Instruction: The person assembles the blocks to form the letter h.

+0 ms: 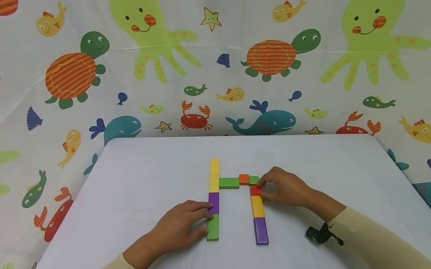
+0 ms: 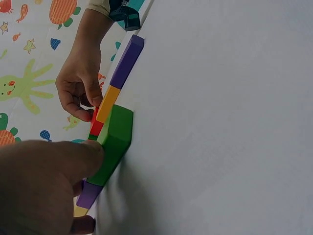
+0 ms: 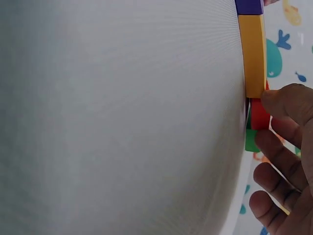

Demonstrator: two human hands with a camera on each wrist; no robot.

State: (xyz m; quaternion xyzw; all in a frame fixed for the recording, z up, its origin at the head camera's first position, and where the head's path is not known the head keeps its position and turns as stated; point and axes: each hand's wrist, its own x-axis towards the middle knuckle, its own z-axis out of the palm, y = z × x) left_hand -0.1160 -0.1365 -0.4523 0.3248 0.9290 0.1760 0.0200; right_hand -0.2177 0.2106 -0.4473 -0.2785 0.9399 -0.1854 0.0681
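Note:
Coloured wooden blocks form two columns joined by a short row. My left hand (image 1: 181, 225) rests beside the left column, its fingertips touching the purple block (image 1: 214, 202) and its thumb at the long green block (image 1: 213, 228). Above these lie two yellow blocks (image 1: 214, 183) end to end. With thumb and index finger, my right hand (image 1: 288, 188) pinches the small red block (image 1: 255, 190) in the right column. Below red come an amber block (image 1: 258, 207) and another purple block (image 1: 261, 231). A small green block (image 1: 253, 180) touches red's far end, partly behind my fingers.
A green bar (image 1: 229, 183) and an orange cube (image 1: 244, 179) bridge the columns. All the blocks lie on a white-covered table (image 1: 156, 170). A cloth (image 1: 211, 87) printed with sea animals hangs behind it. Black wrist cameras (image 1: 318, 234) sit under both forearms.

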